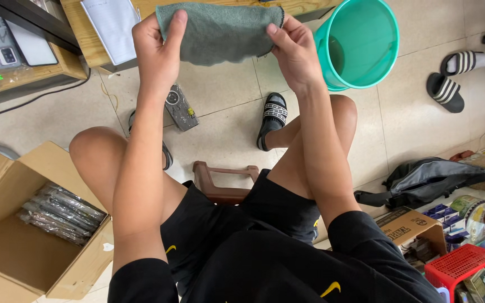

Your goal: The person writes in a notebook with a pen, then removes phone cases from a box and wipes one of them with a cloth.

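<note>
You hold a soft grey-green cloth [220, 31] up in front of you with both hands. Your left hand [158, 53] has its grip closed on the left edge of the cloth, thumb on top and fingers tucked behind. Your right hand [293, 53] has its grip closed on the right edge, thumb pressing the front. The cloth hangs stretched between the two grips, up in the air, in front of the edge of the wooden tabletop [85, 39].

The cloth looks light and floppy. It bends and folds where you pinch it, so it will sag if you let one side go. It does not look slippery, and I think it will not break. The edges and corners are good places to hold it, just as you do now.

Just to the right of your right grip stands a round teal plastic bucket [360, 42] on the floor. Below your left grip, on the floor, lies a small dark gadget [179, 108]. Far below, to the left, sits an open brown cardboard box [29, 224] with dark wrapped things inside
</note>
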